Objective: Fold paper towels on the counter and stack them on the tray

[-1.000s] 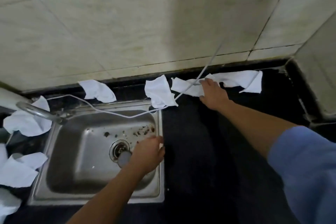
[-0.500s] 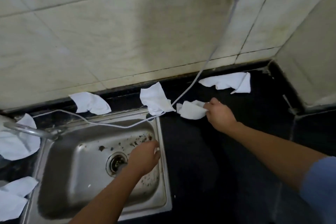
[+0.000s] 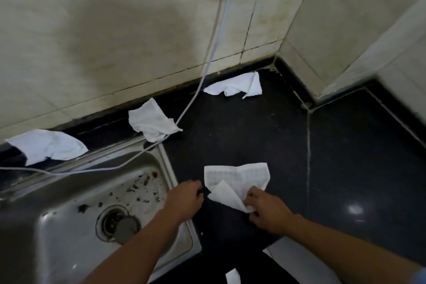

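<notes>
A white paper towel lies partly spread on the black counter near the front edge, one corner turned up. My right hand pinches that corner at the towel's near right side. My left hand sits at the sink's right rim with curled fingers, just left of the towel; I cannot tell whether it touches the towel. Three more crumpled towels lie along the back wall: one at the far right, one in the middle, one at the left. No tray is in view.
A steel sink with dirt specks and a drain fills the lower left. A white cable runs from a wall plug down across the middle towel and the sink's back rim. A tiled wall corner stands at the right. A white scrap shows at the bottom edge.
My right hand has pulled one towel from the back of the counter toward the front edge and laid it partly flat. My left hand moved from the sink to beside the towel. The view shifted right.
</notes>
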Motion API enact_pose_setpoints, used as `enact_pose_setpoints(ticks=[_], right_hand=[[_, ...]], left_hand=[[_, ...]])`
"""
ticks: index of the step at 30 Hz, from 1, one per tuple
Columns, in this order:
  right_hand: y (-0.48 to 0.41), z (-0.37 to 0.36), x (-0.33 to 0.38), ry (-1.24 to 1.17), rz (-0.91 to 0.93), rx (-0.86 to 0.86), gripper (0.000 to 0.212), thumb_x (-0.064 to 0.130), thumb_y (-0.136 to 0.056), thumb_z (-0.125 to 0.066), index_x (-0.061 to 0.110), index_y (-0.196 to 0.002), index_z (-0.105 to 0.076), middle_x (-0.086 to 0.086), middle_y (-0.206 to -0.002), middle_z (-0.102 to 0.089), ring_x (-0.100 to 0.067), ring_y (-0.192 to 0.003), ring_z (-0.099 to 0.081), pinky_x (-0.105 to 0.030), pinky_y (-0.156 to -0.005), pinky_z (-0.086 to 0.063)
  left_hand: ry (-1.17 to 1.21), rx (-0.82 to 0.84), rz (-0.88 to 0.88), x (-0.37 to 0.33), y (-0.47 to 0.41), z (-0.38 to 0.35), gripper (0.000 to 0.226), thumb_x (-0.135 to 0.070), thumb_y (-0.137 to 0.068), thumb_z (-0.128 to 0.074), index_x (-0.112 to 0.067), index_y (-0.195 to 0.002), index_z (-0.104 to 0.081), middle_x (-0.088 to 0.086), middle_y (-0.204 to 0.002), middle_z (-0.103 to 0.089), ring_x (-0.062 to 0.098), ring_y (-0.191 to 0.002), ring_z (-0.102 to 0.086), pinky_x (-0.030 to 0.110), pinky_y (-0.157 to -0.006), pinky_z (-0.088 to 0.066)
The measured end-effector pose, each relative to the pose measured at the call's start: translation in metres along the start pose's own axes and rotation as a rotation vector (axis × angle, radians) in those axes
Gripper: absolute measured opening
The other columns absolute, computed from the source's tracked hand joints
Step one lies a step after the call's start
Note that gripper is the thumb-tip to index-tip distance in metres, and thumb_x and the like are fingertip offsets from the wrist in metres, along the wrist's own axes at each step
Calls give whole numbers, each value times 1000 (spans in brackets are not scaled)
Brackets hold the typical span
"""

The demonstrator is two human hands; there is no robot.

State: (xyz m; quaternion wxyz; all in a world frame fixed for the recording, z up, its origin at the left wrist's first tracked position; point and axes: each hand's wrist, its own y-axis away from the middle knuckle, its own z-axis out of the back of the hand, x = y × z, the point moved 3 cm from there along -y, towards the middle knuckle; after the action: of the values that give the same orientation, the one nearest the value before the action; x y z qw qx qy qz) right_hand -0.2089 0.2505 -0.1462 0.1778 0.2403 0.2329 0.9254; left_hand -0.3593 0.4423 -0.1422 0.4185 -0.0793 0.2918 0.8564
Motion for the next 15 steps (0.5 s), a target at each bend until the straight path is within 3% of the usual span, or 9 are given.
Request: enact_pose_setpoints(ticks=[3, 7, 11, 15], right_hand=[[2, 21, -6, -121, -53, -29, 46, 53, -81, -60, 34, -122, -58, 16, -120, -49, -6, -106, -52, -23, -86, -43], [-21, 56, -39, -169, -233, -306, 40, 43, -88, -61, 29, -125, -56, 8, -122, -51, -13, -108, -56, -25, -85, -45], [-47, 56, -70, -109, -402, -210, 50, 35, -89, -60, 23, -135, -45, -3, -130, -45, -23, -112, -54, -37, -87, -50], [-58, 54, -72, -119, -351, -179, 24, 31, -93, -52, 21, -114, -59, -3, -111, -63, -22, -96, -61, -34, -77, -50]], left_hand=[[69, -36, 12, -4, -14, -2, 23, -31, -92, -48, -20, -110, -58, 4, -106, -59, 20, -93, -59, 32, -74, -49], [164, -96, 97, -8, -40, 0, 29, -32, -93, -50, -13, -116, -51, 8, -106, -60, 23, -90, -59, 34, -71, -49], [163, -23, 195, -16, -60, -6, 26, -30, -89, -55, -13, -108, -49, 8, -95, -61, 25, -85, -60, 30, -62, -43], [128, 5, 259, -24, -65, -9, 7, -21, -84, -54, -14, -86, -56, 1, -77, -56, 23, -79, -61, 28, -60, -43]])
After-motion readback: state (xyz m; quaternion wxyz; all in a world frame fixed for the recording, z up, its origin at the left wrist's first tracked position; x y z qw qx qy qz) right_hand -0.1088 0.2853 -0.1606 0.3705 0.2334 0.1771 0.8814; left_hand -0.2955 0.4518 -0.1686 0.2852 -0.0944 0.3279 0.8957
